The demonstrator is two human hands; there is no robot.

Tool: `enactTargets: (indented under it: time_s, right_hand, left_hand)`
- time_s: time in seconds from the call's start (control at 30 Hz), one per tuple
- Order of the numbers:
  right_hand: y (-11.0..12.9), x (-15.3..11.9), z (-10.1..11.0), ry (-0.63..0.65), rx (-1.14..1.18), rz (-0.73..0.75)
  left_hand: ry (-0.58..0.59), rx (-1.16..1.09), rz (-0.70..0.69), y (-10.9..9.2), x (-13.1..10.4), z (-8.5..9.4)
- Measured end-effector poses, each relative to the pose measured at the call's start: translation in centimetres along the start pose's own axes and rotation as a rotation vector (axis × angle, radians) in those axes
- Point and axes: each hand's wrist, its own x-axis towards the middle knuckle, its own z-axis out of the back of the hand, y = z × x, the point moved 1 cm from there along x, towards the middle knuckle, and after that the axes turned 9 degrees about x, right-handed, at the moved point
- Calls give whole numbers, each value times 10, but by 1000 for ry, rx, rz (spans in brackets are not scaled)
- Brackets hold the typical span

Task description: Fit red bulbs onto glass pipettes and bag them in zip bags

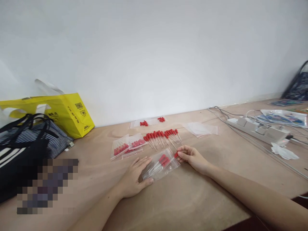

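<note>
My left hand [134,176] lies open on the table, fingers stretched, touching the left end of a clear zip bag [154,175]. Several red-bulbed droppers [164,160] with thin clear stems are inside that bag. At the bag's right end, my right hand [193,158] pinches a dropper [176,155] by its red bulb; its stem is mostly hidden. Just beyond, a row of loose droppers [157,136] is fanned out, bulbs pointing away from me. To the left of the row are two clear bags holding red-bulbed droppers [121,149].
Farther back lies another bag with red bulbs [144,123], near the wall. Flat clear bags [201,129] lie right of the row. A power strip [257,130] with cables and crumpled tissue [284,150] occupies the right. Yellow [74,112] and dark bags [21,160] stand left.
</note>
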Motion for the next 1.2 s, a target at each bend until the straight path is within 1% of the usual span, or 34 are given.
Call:
enactTargets:
  time_s: [0.1,0.17,0.23,0.3,0.37,0.47,0.53,0.6,0.7,0.8,0.87,0.93,1.03,1.07,1.17,1.2]
  right_hand:
    - [0,-2,-7,133,-247,-39]
    - [1,-1,-8,193,-342,-68]
    - [4,1,-6,233,-340,-77]
    - [8,4,1,233,-294,-80]
    - [12,8,11,231,-301,-91]
    - [13,11,20,294,-441,-89]
    - [11,13,21,339,-529,-50]
    - [9,15,18,342,-563,-7]
    - [7,18,10,348,-526,9]
    - [5,23,0,407,-478,19]
    - [3,26,-6,431,-480,66]
    - [-1,28,-11,405,-525,115]
    - [-5,31,-12,287,-683,187]
    - [-5,32,-11,277,-731,201]
    - [1,39,-5,284,-858,186]
    - [4,44,-3,254,-895,173]
  left_hand:
    - [-2,1,-2,1,1,-1]
    - [-1,2,0,1,1,-1]
    - [1,2,4,0,1,0]
    - [2,0,3,0,0,0]
    - [-7,-5,-2,0,0,0]
    - [-19,-11,-7,1,0,0]
    - [-15,-11,-7,1,1,0]
    - [-10,-7,-8,1,2,-1]
    - [-8,1,-8,2,2,-1]
    - [-20,4,-14,3,2,-2]
    - [-31,-3,-24,4,2,-3]
    - [-45,-15,-35,3,1,-2]
    - [-57,-26,-35,0,0,1]
    - [-56,-28,-30,-1,0,1]
    - [-50,-36,-15,-2,-1,3]
    - [-51,-39,-11,-2,-1,3]
